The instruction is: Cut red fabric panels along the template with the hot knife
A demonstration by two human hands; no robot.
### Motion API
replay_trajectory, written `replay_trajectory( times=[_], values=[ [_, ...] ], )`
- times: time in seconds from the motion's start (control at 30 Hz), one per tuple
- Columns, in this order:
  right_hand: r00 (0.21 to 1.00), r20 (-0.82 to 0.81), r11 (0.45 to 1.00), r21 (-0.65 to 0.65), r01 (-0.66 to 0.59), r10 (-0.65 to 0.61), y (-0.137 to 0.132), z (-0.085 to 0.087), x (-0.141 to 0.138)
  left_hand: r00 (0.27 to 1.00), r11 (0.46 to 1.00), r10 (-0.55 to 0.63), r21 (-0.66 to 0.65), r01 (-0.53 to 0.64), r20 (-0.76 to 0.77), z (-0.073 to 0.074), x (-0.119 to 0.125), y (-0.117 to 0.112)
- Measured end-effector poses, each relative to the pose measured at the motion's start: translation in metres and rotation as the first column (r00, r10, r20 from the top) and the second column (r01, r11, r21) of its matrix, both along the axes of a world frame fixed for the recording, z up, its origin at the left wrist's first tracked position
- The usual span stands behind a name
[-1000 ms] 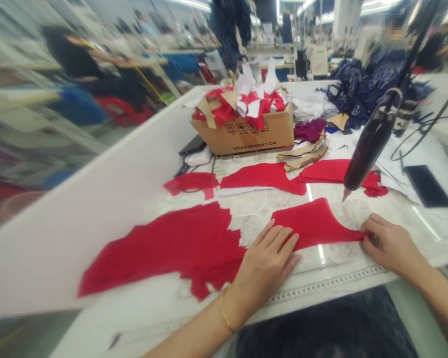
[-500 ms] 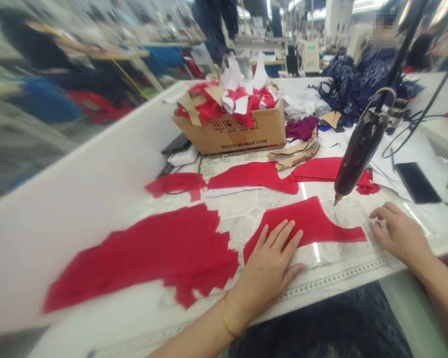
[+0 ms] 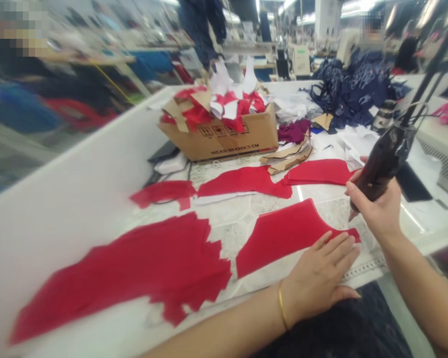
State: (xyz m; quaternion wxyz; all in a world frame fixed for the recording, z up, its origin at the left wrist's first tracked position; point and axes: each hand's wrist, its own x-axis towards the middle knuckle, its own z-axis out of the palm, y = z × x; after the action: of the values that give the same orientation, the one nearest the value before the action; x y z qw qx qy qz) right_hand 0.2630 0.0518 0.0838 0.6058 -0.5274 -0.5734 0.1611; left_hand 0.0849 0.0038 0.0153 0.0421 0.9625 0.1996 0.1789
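Note:
My left hand (image 3: 321, 276) lies flat, fingers stretched out, on the narrow right end of a red fabric panel (image 3: 280, 231). My right hand (image 3: 383, 216) is closed around a black hanging hand tool (image 3: 383, 159) with a pointed tip. That tip stands just above the panel's curved edge near its right end; whether it touches anything I cannot tell. Left of the panel, a fanned stack of red fabric pieces (image 3: 127, 268) is spread over the table. Farther back lie more red pieces (image 3: 239, 180), some with white beneath.
A cardboard box (image 3: 224, 141) heaped with red and white scraps stands at the back. Brown paper strips (image 3: 289, 156) lie before it. Navy fabric (image 3: 362, 89) is piled at back right. A dark phone (image 3: 414, 181) rests behind the tool. A tape measure (image 3: 366, 268) runs along the front edge.
My left hand has slid right, from the panel's left part to its narrow end. The right hand has risen from the table and taken hold of the hanging tool, now tilted and farther right.

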Motion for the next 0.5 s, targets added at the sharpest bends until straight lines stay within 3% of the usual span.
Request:
replay_trajectory(
  times=[0.2, 0.5],
  values=[
    [0.989, 0.054, 0.989, 0.065, 0.134, -0.137, -0.012, 0.0, 0.01, 0.999, 1.0, 0.025, 0.012, -0.025, 0.023, -0.007, 0.01, 0.006],
    [0.993, 0.064, 0.981, 0.173, 0.085, -0.097, -0.02, -0.003, 0.02, 1.0, 1.0, 0.019, 0.0, -0.019, 0.0, -0.011, 0.009, 0.004]
  ],
)
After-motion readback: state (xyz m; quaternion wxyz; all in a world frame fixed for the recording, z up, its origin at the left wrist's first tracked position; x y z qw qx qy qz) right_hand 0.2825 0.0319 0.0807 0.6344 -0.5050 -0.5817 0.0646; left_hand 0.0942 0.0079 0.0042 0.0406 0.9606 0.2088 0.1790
